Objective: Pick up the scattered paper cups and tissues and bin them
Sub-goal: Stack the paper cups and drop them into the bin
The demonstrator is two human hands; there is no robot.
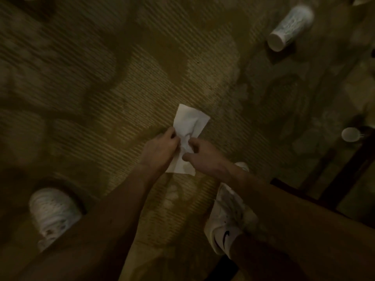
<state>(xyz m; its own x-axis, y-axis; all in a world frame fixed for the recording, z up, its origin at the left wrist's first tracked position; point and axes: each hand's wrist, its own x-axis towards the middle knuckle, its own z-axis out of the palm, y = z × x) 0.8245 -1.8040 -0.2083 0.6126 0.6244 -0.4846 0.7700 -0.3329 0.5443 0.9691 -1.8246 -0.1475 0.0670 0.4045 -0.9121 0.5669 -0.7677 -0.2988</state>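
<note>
A white tissue (191, 121) lies on the patterned carpet in the middle of the view, creased at its centre. My left hand (160, 147) pinches its left edge and my right hand (199, 156) pinches its crumpled middle from the right. A white paper cup (290, 27) with a blue print lies on its side at the upper right. Another white cup (53, 211) lies on its side at the lower left, next to my left forearm. A third small white cup (350, 134) is at the right edge, seen rim-on.
My white shoe (227, 216) stands on the carpet under my right arm. Dark wooden furniture legs (345, 177) run along the lower right. The room is dim and the view is blurred.
</note>
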